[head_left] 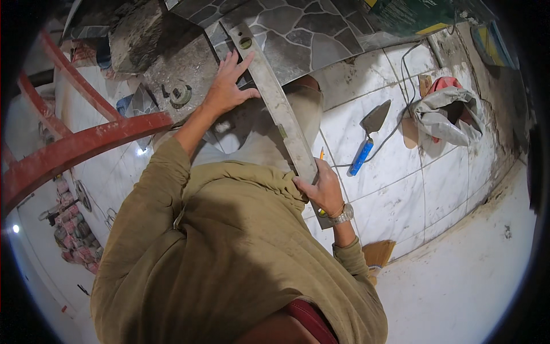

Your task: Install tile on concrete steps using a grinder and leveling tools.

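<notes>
A long, dusty spirit level [276,103] slants from the dark stone-patterned tile [338,24] at the top down past my lap. My right hand [325,189] grips it near its lower end, with a yellow pencil [322,153] sticking up by the fingers. Beside the upper end, my left hand [226,86] has its fingers spread. Its fingertips and thumb come up to the level's left edge without wrapping round it. The level's far end overlaps the tile, and one vial shows there.
A blue-handled trowel [366,140] lies on white floor tiles to the right, near a cable [404,80] and an open grey sack [450,117]. A red curved frame [86,140] stands at left. A tape roll [181,94] and a broom [378,253] are also around me.
</notes>
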Action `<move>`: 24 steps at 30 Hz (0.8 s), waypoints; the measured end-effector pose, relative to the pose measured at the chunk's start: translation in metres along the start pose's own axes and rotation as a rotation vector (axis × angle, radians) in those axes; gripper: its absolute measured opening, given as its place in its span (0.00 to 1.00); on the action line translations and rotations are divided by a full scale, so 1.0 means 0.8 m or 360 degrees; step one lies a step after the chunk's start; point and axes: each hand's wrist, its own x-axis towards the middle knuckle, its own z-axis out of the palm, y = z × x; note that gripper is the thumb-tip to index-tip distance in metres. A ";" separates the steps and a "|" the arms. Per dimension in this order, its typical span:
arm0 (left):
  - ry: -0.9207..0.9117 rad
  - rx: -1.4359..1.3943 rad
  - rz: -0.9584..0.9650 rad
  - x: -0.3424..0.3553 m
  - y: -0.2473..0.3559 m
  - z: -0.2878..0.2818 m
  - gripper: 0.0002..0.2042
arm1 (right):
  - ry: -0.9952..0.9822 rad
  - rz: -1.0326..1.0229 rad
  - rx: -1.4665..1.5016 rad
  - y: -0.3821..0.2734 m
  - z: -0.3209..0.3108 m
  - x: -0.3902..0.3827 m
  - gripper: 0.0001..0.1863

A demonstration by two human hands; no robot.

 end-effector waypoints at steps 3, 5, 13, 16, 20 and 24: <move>0.0012 0.0012 -0.0003 -0.001 0.001 -0.001 0.51 | -0.0017 0.0025 -0.0027 -0.003 -0.002 0.000 0.35; 0.0021 0.0022 -0.0012 0.000 0.003 -0.001 0.51 | 0.0034 0.0003 -0.0082 -0.004 -0.003 -0.001 0.35; 0.0070 0.0033 -0.0008 0.000 0.003 0.002 0.51 | 0.0045 0.0040 -0.0114 -0.008 -0.010 0.000 0.38; 0.0064 0.0031 -0.0019 0.000 0.004 0.002 0.51 | 0.0036 0.0043 -0.0136 -0.006 -0.011 0.000 0.38; 0.0058 0.0037 -0.0027 0.001 0.005 0.002 0.51 | 0.0058 -0.0010 -0.0139 -0.006 -0.011 0.002 0.40; 0.0055 0.0053 -0.0026 0.000 0.005 0.002 0.51 | 0.0110 -0.0028 -0.0202 -0.011 -0.013 0.004 0.40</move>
